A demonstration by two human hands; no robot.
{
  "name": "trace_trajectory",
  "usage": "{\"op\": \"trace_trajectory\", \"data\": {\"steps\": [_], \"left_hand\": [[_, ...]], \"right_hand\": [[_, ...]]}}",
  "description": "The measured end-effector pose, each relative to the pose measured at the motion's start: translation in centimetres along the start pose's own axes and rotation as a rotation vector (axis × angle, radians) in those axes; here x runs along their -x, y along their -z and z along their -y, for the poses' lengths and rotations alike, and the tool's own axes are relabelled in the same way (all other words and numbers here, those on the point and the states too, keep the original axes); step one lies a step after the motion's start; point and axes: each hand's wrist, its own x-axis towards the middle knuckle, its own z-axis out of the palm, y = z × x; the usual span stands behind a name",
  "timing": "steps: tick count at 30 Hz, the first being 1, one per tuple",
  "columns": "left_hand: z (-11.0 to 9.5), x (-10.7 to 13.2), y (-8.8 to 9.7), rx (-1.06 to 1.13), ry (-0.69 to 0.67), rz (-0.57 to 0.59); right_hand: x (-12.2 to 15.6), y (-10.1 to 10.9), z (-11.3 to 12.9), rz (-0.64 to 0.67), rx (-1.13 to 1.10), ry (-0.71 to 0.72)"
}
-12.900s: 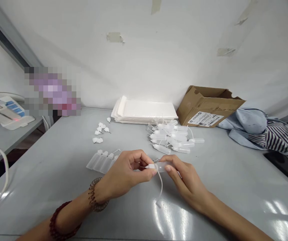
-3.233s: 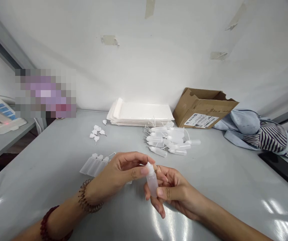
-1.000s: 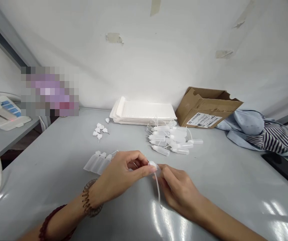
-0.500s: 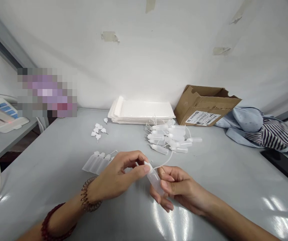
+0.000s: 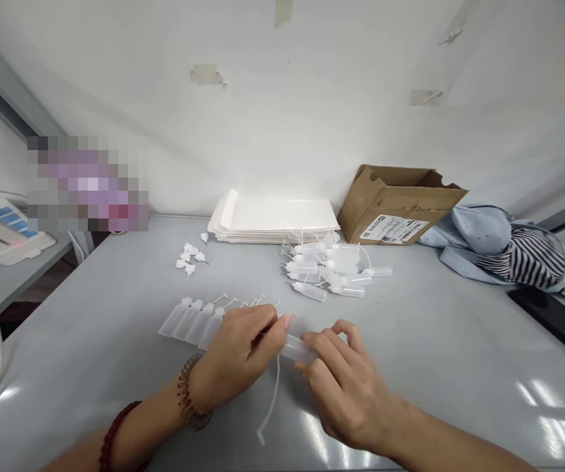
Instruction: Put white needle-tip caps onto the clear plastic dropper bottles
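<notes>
Left hand: head view, and my left hand [image 5: 240,357] is pinching the bottle [image 5: 298,349] at one end, fingertips partly hidden.
Right hand: here's my right hand [image 5: 351,387], thumb and fingers closed on the other end.
Bottle: between my hands, on its side, a thin strap [image 5: 275,400] trailing towards me.
Row: bottles side by side [image 5: 191,322], partly behind my left hand.
Pile: more bottles [image 5: 309,292], in front of the envelopes [image 5: 277,216].
Tips: loose white tips [image 5: 190,269], back left.

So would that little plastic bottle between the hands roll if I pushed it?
The plastic bottle might roll, since its body looks round. Its thin white strap is probably floppy, since it curves loosely. The bottle looks see-through and thin, so it's likely light.
</notes>
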Motion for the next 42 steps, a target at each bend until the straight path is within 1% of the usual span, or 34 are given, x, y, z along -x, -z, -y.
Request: {"op": "trace_trajectory", "data": {"steps": [1, 2, 3, 5, 6, 7, 9, 10, 12, 15, 17, 20, 22, 24, 26, 32, 38, 42], "left_hand": [[-0.1, 0.1, 0.0, 0.002, -0.004, -0.014], [-0.1, 0.1, 0.0, 0.005, -0.007, -0.023], [-0.2, 0.1, 0.0, 0.007, -0.013, -0.026], [-0.3, 0.2, 0.2, 0.017, -0.043, -0.018], [-0.4, 0.2, 0.3, 0.024, -0.062, -0.012], [-0.5, 0.3, 0.4, 0.031, -0.081, -0.01], [-0.6, 0.4, 0.5, 0.038, -0.119, -0.018], [-0.7, 0.5, 0.5, 0.037, -0.139, -0.031], [-0.8, 0.7, 0.5, 0.036, -0.181, -0.059], [-0.5, 0.7, 0.4, 0.031, -0.242, -0.084], [-0.2, 0.5, 0.4, -0.001, -0.249, -0.093], [0.2, 0.3, 0.4, -0.114, -0.231, -0.117], [0.4, 0.2, 0.3, -0.19, -0.225, -0.1], [0.4, 0.2, 0.1, -0.24, -0.213, -0.055], [0.3, 0.2, -0.2, -0.262, -0.19, -0.027], [-0.1, 0.5, -0.7, -0.237, -0.151, -0.057], [-0.5, 0.7, -0.6, -0.139, -0.095, 0.017], [-0.7, 0.8, -0.5, -0.089, -0.08, 0.028]], "right_hand": [[-0.3, 0.4, 0.0, 0.025, -0.12, -0.054], [-0.6, 0.8, -0.1, 0.073, -0.276, -0.143], [-0.9, 1.2, -0.1, 0.138, -0.468, -0.264], [-1.3, 1.6, -0.4, 0.261, -0.928, -0.569], [-1.5, 1.7, -0.7, 0.294, -1.173, -0.705], [-1.5, 1.6, -0.9, 0.313, -1.407, -0.811], [-1.5, 1.3, -1.3, 0.326, -1.785, -0.94], [-1.5, 1.1, -1.5, 0.337, -1.912, -0.975], [-1.4, 0.7, -1.8, 0.369, -2.056, -1.018], [-1.3, 0.3, -1.9, 0.4, -2.113, -1.016], [-1.3, 0.0, -1.9, 0.372, -2.1, -1.001], [-1.4, -0.3, -1.9, 0.222, -1.974, -1.005], [-1.4, -0.5, -2.0, 0.112, -1.859, -1.033], [-1.4, -0.5, -2.1, 0.072, -1.791, -1.058], [-1.5, -0.4, -2.1, 0.093, -1.765, -1.057], [-1.8, -0.1, -2.0, 0.17, -1.744, -1.026], [-2.2, 0.1, -2.0, 0.24, -1.723, -0.918], [-1.9, 0.3, -2.1, 0.29, -1.74, -0.953]]}}
